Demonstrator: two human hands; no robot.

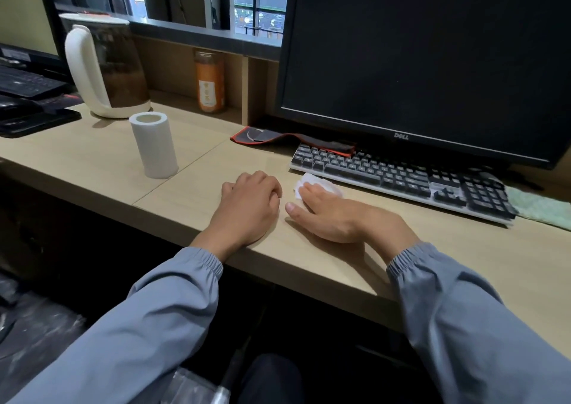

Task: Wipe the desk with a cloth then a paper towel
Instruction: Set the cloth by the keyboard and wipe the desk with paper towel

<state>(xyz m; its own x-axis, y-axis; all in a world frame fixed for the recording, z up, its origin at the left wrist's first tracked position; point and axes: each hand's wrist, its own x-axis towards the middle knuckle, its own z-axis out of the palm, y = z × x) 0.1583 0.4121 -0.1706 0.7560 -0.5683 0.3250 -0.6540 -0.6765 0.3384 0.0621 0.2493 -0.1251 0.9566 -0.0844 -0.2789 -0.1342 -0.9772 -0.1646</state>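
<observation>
The one view comes from a wide-angle camera worn on the person's head, facing forward and tilted down across the near edge of the worktop (92,156). It sits close above the surface: the two sleeves (139,326) run in from the bottom corners, and the left hand (247,205) and right hand (327,215) lie near the middle of the frame. The monitor (432,57) fills the upper right and is cut off by the frame's top and right edges. A window (247,1) lines the top, a kettle (105,69) stands at upper left, and straight edges bow toward the borders.
</observation>
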